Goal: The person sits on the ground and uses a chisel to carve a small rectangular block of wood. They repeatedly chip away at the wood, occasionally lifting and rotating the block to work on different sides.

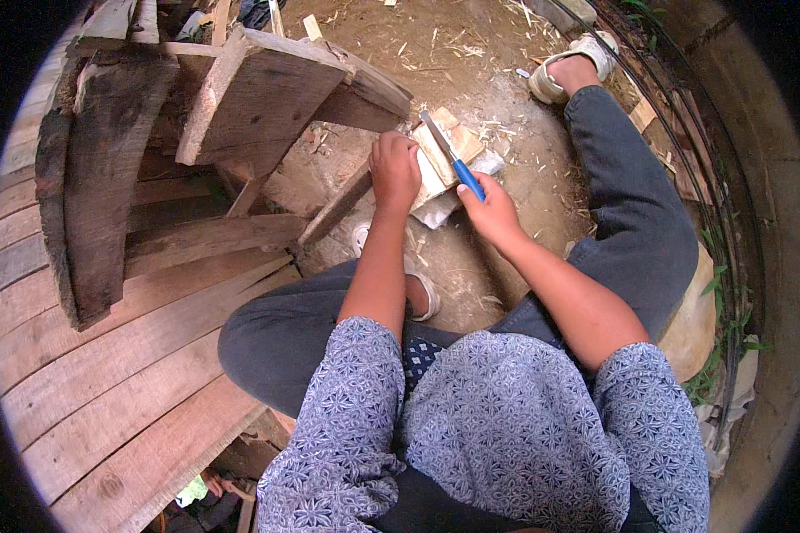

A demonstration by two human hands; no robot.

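Towards 1 o'clock of the view, the blue-handled knife point(451, 153) is gripped in the right hand point(493, 214), its fingers wrapped round the handle, apparently so that the blade is controlled over the pale wood point(432, 160). At 12 o'clock, the left hand point(395, 173) is curled beside the wood's edge, presumably for steadying; whether anything is pinched there cannot be told, the fingertips being hidden.

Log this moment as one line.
right hand: grips blue-handled knife | left hand: beside pale wood pieces, grip unclear | blade: over wood, contact unclear | around: scattered shavings
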